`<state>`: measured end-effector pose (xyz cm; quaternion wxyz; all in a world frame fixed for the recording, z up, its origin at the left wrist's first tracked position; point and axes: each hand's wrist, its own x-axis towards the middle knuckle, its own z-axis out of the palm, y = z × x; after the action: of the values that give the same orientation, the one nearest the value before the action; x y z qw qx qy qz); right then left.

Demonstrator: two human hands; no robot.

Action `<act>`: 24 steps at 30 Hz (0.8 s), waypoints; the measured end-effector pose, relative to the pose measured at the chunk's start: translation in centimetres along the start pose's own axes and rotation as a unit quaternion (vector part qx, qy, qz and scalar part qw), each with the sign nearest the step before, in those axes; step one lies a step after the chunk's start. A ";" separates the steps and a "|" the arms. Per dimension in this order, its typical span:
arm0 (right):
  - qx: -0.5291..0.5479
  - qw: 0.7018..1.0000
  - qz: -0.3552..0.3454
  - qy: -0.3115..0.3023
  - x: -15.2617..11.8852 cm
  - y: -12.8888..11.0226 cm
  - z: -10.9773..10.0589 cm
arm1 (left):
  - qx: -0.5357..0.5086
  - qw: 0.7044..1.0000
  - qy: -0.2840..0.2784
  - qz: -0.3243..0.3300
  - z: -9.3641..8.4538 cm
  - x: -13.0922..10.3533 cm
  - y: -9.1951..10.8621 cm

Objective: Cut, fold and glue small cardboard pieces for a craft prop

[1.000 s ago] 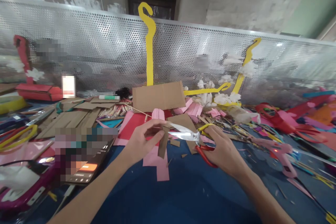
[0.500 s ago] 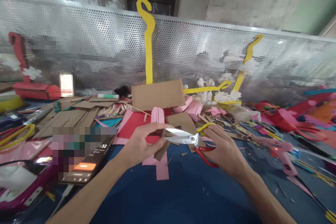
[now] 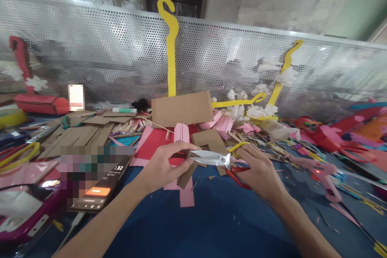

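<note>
My left hand (image 3: 165,167) pinches a small piece of brown cardboard (image 3: 185,176) between thumb and fingers. My right hand (image 3: 256,167) is closed on the yellow and red handles of the scissors (image 3: 211,158). Their silver blades point left and meet the cardboard by my left fingertips; they look nearly closed. Beneath the held piece lies a pink paper strip (image 3: 187,195). Just beyond my hands are a red sheet (image 3: 152,141), a folded pink piece (image 3: 181,132) and a cardboard offcut (image 3: 211,139).
A tall yellow hook shape (image 3: 171,56) rises behind a cardboard panel (image 3: 183,109). At the left are a phone (image 3: 101,189) and cardboard strips (image 3: 75,139). On the right lies a pink glue gun (image 3: 328,177) with its cord. A perforated metal screen (image 3: 205,52) stands behind.
The scissor blades have drawn closer together at the cardboard. Both hands have stayed in nearly the same place.
</note>
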<state>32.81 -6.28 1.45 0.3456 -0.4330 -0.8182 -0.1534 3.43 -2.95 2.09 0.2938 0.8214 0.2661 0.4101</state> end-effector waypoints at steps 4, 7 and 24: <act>-0.014 1.000 -0.018 0.007 0.1 -0.3 -0.2 | -0.018 1.000 -0.007 -0.014 -0.1 0.0 0.1; -0.021 0.999 -0.030 0.003 0.2 -0.2 -0.3 | -0.018 1.000 -0.012 -0.013 -0.2 0.1 0.2; 0.016 0.998 0.050 0.033 -0.1 0.0 -0.5 | -0.047 0.999 -0.008 -0.017 0.1 0.1 -0.3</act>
<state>33.03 -6.64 1.71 0.3868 -0.4625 -0.7859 -0.1370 3.53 -2.74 1.88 0.3411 0.8055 0.2580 0.4102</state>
